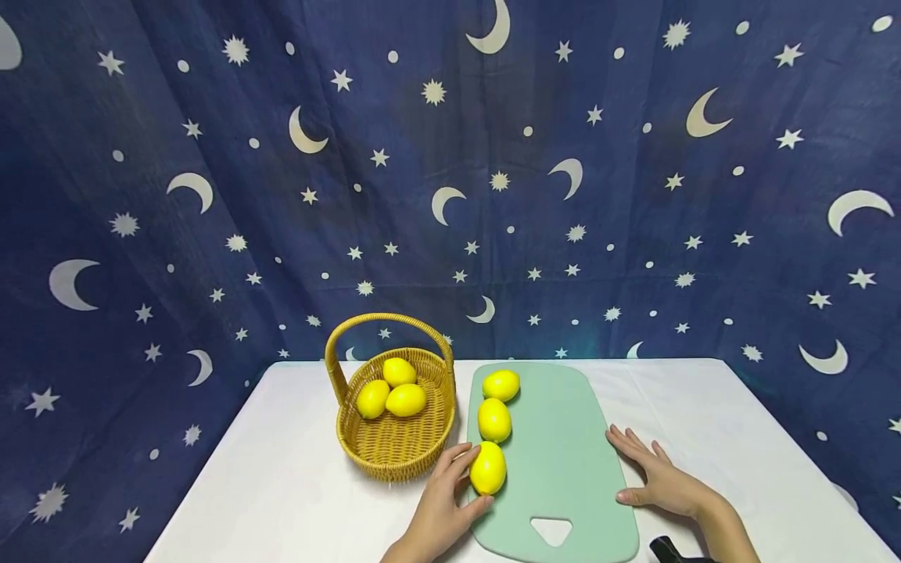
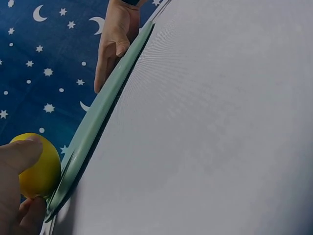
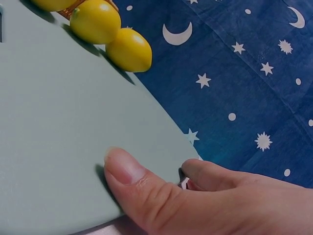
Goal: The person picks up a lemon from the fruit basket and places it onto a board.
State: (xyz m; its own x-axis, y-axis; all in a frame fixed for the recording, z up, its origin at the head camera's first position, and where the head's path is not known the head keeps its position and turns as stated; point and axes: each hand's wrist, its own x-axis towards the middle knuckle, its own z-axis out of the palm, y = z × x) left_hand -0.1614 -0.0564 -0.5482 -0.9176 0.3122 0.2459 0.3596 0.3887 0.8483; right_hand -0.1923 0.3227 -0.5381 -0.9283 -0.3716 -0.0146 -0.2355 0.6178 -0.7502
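Observation:
My left hand holds a yellow lemon between thumb and fingers at the near left edge of a pale green cutting board. Farther up that left edge lie a second lemon and a third lemon, making a rough line. In the left wrist view the thumb lies across the held lemon. My right hand rests at the board's right edge, fingers spread. The right wrist view shows its thumb on the board's top and its fingers beside the rim.
Left of the board stands a wicker basket with a tall handle; several lemons lie in it. A white cloth covers the table. Behind hangs a dark blue curtain with moons and stars. A black object shows near the right forearm.

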